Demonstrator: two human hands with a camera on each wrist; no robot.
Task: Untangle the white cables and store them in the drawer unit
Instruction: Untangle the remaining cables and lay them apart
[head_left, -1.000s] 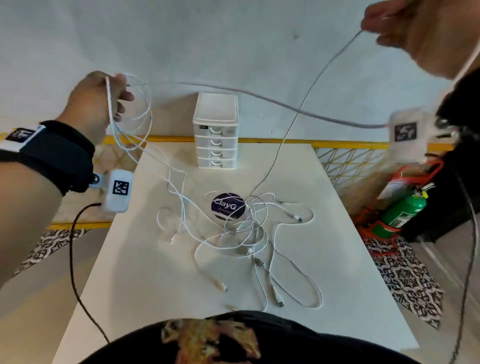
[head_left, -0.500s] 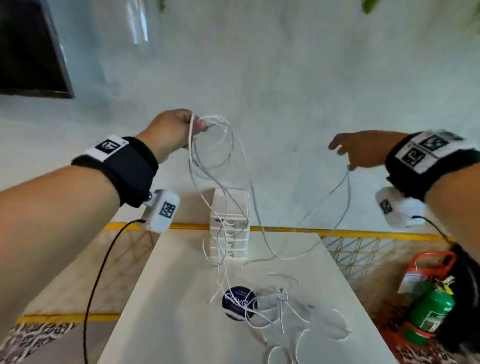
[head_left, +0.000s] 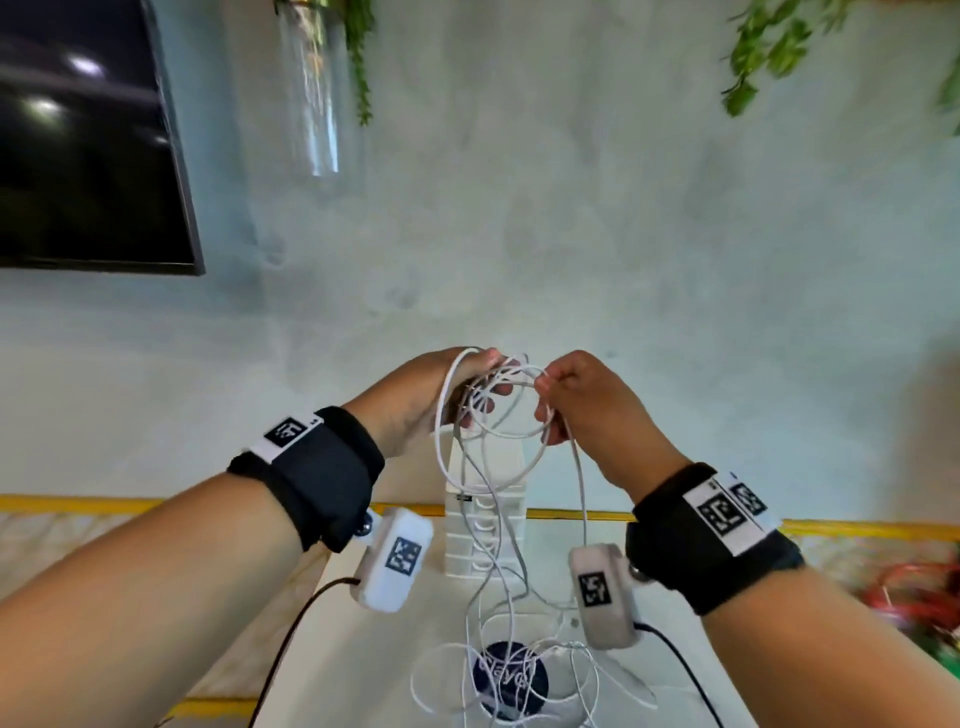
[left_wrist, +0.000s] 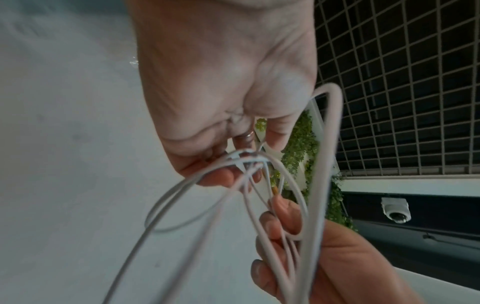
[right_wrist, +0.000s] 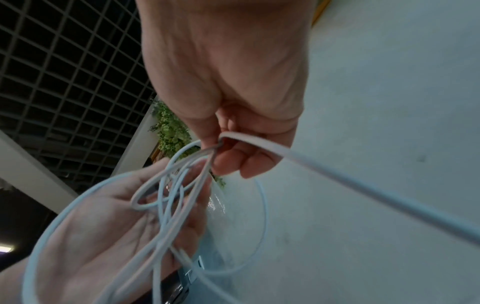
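Note:
Both hands hold a bunch of white cable loops (head_left: 501, 415) in the air in front of the wall. My left hand (head_left: 480, 384) grips the gathered loops between thumb and curled fingers. My right hand (head_left: 545, 410) pinches strands of the same bunch right beside it. In the left wrist view the left hand (left_wrist: 233, 164) clamps the cable loops (left_wrist: 326, 164), with the right hand (left_wrist: 283, 236) below. In the right wrist view the right hand (right_wrist: 223, 158) pinches a cable (right_wrist: 337, 176) over the left hand's palm (right_wrist: 103, 216). Strands hang down past the white drawer unit (head_left: 460, 540) to a tangle (head_left: 576, 670) on the white table (head_left: 363, 649).
A round dark sticker (head_left: 511, 680) lies under the tangle. The drawer unit stands at the table's far edge, its drawers closed. A yellow rail (head_left: 857, 530) runs behind the table. A dark screen (head_left: 88, 145) and a hanging glass vase (head_left: 317, 88) are on the wall.
My right hand has swung left from its outstretched position and now pinches the loops beside my left hand. Both hands are lower in the view.

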